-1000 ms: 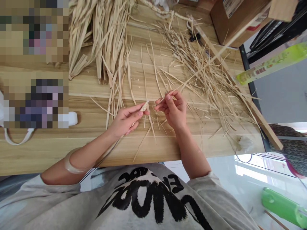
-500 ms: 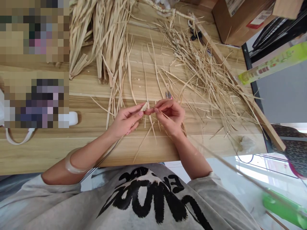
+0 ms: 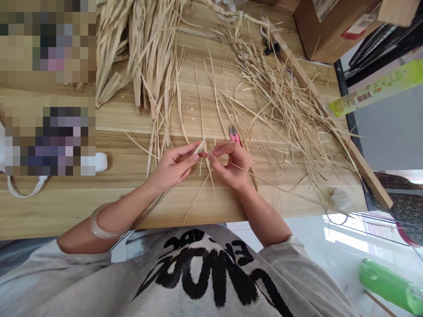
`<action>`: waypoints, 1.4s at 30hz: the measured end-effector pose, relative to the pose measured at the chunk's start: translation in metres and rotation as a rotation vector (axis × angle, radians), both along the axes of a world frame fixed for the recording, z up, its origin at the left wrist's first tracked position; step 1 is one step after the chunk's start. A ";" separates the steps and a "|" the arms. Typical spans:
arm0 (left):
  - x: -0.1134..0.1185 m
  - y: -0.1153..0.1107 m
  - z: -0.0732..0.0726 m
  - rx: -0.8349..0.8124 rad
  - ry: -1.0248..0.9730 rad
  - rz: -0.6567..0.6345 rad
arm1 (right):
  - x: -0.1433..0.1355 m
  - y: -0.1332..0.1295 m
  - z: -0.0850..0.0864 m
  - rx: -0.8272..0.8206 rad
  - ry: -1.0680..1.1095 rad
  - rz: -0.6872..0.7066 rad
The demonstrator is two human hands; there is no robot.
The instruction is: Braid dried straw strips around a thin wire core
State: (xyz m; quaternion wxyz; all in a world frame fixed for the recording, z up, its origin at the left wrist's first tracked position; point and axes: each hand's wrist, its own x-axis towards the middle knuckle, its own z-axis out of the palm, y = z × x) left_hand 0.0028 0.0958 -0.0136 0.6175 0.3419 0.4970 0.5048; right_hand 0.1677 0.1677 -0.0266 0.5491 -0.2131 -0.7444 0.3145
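My left hand is closed, pinching a small woven straw piece between thumb and fingers. Opposite it, my right hand pinches a thin straw strand, whose long tail trails off to the right over my forearm. The fingertips of both hands are close together. Just beyond the right hand lie pliers with pink handles, partly covered by the fingers. Loose straw strips lie on the table under and around the hands.
A thick bundle of dried straw lies at the back left. Thin strands are heaped at the right beside a wooden strip. A cardboard box stands at the back right. On the floor lies a green object.
My right hand has moved slightly left and down, closer to the left hand, uncovering more of the pliers. The strand's tail has swung up from above the floor to the table.
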 end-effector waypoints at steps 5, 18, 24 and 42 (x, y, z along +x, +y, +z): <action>0.000 0.000 -0.001 -0.003 0.022 -0.001 | -0.002 0.000 0.000 0.146 -0.030 -0.009; 0.000 0.001 0.002 -0.008 0.035 -0.018 | -0.003 0.000 -0.006 0.125 -0.026 -0.024; 0.001 0.001 0.001 0.000 0.038 -0.022 | -0.001 0.000 -0.006 0.095 -0.145 -0.035; 0.001 0.000 0.002 -0.002 0.034 -0.012 | -0.005 -0.001 -0.005 0.140 -0.092 -0.038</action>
